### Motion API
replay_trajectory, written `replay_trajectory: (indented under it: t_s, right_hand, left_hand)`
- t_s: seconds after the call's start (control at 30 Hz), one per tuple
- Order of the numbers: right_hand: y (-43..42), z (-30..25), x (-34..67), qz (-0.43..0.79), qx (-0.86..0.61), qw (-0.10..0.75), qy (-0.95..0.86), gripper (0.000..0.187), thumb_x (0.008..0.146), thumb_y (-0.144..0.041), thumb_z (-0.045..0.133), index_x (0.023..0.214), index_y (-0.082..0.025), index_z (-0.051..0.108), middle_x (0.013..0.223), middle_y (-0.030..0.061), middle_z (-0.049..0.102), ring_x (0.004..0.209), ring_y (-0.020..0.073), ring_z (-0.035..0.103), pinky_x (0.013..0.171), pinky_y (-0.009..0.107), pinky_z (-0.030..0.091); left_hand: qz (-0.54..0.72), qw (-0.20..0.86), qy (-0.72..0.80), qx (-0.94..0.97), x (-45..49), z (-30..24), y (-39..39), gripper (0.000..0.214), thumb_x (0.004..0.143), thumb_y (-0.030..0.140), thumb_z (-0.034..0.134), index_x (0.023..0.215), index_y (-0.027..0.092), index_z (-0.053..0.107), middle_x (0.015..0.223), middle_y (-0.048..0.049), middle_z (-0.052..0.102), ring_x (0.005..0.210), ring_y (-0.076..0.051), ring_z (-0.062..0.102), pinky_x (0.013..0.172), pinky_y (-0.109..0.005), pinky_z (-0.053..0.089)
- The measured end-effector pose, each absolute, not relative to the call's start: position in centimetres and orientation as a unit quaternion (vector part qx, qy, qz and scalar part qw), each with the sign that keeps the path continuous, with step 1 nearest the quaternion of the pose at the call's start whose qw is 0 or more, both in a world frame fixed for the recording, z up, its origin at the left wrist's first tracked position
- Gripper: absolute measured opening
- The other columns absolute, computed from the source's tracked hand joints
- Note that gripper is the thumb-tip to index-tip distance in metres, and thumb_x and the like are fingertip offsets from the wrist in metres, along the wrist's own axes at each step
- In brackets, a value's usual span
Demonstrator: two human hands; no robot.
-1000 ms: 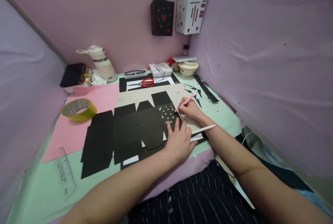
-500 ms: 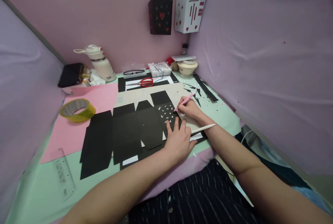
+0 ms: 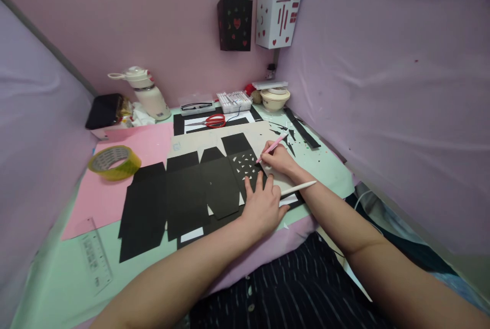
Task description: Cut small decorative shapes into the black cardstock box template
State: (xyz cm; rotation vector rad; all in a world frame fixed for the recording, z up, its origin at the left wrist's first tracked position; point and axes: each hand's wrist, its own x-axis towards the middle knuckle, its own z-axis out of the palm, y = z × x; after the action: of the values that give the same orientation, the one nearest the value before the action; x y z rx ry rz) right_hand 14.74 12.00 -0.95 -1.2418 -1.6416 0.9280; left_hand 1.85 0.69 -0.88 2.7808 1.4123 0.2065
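Observation:
My right hand (image 3: 278, 158) pinches a slim pink craft knife (image 3: 274, 145), shaped like a pen. Its tip meets the black card (image 3: 187, 194) beside a cluster of small cut-out shapes (image 3: 245, 165). Spread over the lower part of that panel, the fingers of my left hand (image 3: 263, 204) press the card down. A white pencil-like stick (image 3: 299, 187) juts from between its thumb and forefinger, passing over my right forearm. The card is in joined panels with tapered tabs and lies partly on a pale cutting board (image 3: 184, 143).
A yellow tape roll (image 3: 115, 162) rests on pink card (image 3: 82, 204); a clear ruler (image 3: 95, 257) lies nearer. Behind are red-handled scissors (image 3: 215, 121), a marker box (image 3: 235, 102) and a white bottle (image 3: 151, 97). Black scraps (image 3: 289, 137) litter the right. Two paper lanterns hang, one black (image 3: 235, 23), one white (image 3: 279, 13).
Both hands, the knife and the card hold nearly the same places. The whole view has shifted very slightly.

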Motion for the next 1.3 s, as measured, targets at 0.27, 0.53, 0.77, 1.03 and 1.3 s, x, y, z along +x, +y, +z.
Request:
replay_trajectory:
  t_s: [0.27, 0.53, 0.77, 1.03, 1.3]
  right_hand:
    - [12.02, -1.03, 14.81, 0.347, -0.51, 0.425, -0.662, 0.003, 0.066, -0.017, 0.053, 0.064, -0.019, 0.052, 0.059, -0.0022, 0.062, 0.056, 0.0127, 0.057, 0.053, 0.022, 0.041]
    - [12.27, -1.3, 15.01, 0.329, -0.514, 0.429, -0.666, 0.003, 0.065, -0.017, 0.053, 0.064, -0.019, 0.052, 0.058, -0.0031, 0.059, 0.057, 0.0126, 0.055, 0.056, 0.023, 0.041]
    - [12.35, -1.41, 14.99, 0.327, -0.522, 0.427, -0.662, 0.002, 0.066, -0.018, 0.053, 0.064, -0.019, 0.052, 0.058, -0.003, 0.058, 0.056, 0.0126, 0.053, 0.054, 0.024, 0.04]
    - [12.01, -1.2, 14.92, 0.352, -0.505, 0.441, -0.653, 0.003, 0.067, -0.018, 0.052, 0.065, -0.02, 0.051, 0.059, -0.0033, 0.058, 0.057, 0.0124, 0.054, 0.054, 0.023, 0.041]
    - [11.98, -1.32, 14.83, 0.357, -0.5, 0.423, -0.666, 0.003, 0.067, -0.017, 0.053, 0.066, -0.02, 0.053, 0.06, -0.0027, 0.06, 0.058, 0.0129, 0.056, 0.056, 0.023, 0.041]
  left_hand:
    - [0.062, 0.012, 0.452, 0.89, 1.85, -0.81, 0.69, 0.05, 0.09, 0.054, 0.04, 0.117, 0.014, 0.053, 0.144, -0.0166, 0.036, 0.135, -0.038, 0.023, 0.103, -0.069, 0.02]
    - [0.059, 0.011, 0.452, 0.89, 1.81, -0.77, 0.71, 0.052, 0.09, 0.054, 0.04, 0.119, 0.013, 0.053, 0.145, -0.0166, 0.035, 0.135, -0.038, 0.023, 0.104, -0.069, 0.019]
    - [0.068, 0.01, 0.453, 0.889, 1.81, -1.09, 0.66, 0.053, 0.09, 0.055, 0.039, 0.12, 0.013, 0.053, 0.144, -0.0166, 0.036, 0.135, -0.039, 0.023, 0.104, -0.069, 0.018]
    - [0.071, 0.01, 0.452, 0.889, 1.77, -1.14, 0.63, 0.053, 0.09, 0.055, 0.041, 0.12, 0.013, 0.053, 0.144, -0.0163, 0.036, 0.135, -0.039, 0.023, 0.104, -0.069, 0.017]
    - [0.077, 0.013, 0.452, 0.888, 1.83, -1.07, 0.62, 0.051, 0.09, 0.054, 0.041, 0.118, 0.013, 0.054, 0.143, -0.0162, 0.037, 0.135, -0.039, 0.024, 0.104, -0.07, 0.017]
